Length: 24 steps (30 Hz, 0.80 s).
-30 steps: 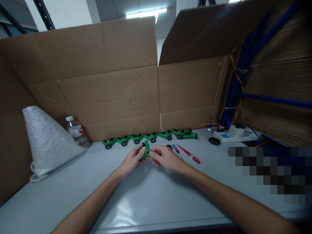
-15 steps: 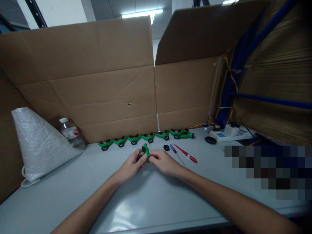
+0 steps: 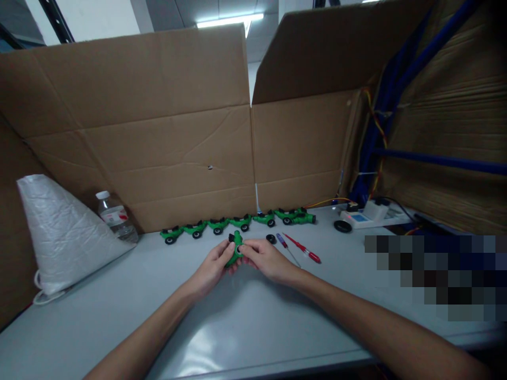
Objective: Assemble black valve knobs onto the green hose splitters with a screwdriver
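Both hands meet over the grey table [image 3: 245, 322] around one small green toy car [image 3: 236, 248] with black wheels. My left hand [image 3: 214, 266] grips the car's body from below and the left. My right hand [image 3: 266, 258] pinches its right side with the fingertips closed; a black wheel seems to sit at the fingertips. A loose black wheel [image 3: 271, 238] lies just right of the hands. Beside it lie a blue-handled screwdriver [image 3: 285, 246] and a red-handled screwdriver [image 3: 306, 250].
A row of several finished green toy cars [image 3: 237, 222] lines the cardboard wall [image 3: 166, 153]. A white bag [image 3: 63, 232] and a water bottle [image 3: 115, 215] stand at the left. A white device with wires [image 3: 366, 216] and another black wheel [image 3: 342, 226] sit at the right.
The hands have turned the green car slightly and lifted it a little; my right fingertips shifted on its side. The view barely moved since half a second ago.
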Each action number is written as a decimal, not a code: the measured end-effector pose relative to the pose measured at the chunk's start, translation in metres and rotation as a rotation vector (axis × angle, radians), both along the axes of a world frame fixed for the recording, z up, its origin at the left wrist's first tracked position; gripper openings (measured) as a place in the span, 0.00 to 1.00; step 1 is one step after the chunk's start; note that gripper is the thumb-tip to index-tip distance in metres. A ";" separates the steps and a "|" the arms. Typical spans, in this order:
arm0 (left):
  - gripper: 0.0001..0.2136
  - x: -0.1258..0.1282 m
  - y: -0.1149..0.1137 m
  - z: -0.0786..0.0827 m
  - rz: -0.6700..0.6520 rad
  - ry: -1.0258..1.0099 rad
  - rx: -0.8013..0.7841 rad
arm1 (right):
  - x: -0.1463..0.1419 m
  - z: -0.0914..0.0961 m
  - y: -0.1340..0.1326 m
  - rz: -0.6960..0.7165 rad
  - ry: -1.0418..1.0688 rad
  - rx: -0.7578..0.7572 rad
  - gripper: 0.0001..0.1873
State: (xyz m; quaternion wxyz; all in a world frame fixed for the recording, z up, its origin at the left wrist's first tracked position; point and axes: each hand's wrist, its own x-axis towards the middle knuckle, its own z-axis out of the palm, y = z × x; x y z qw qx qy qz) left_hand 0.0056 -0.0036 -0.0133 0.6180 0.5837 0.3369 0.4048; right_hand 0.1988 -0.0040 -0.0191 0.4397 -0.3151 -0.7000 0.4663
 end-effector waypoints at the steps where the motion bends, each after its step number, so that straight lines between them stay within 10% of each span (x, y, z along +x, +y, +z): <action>1: 0.22 0.000 0.001 -0.001 0.007 0.013 0.029 | 0.000 0.000 0.000 0.003 0.007 0.004 0.22; 14: 0.23 -0.004 0.009 0.009 0.189 0.008 -0.005 | 0.055 0.024 0.023 -0.504 -0.725 0.562 0.14; 19: 0.23 -0.007 0.010 0.011 0.271 -0.070 -0.067 | 0.078 0.013 0.031 -0.397 -1.133 0.560 0.06; 24: 0.23 -0.009 0.011 0.013 0.261 -0.051 -0.030 | 0.075 0.013 0.030 -0.322 -0.975 0.534 0.06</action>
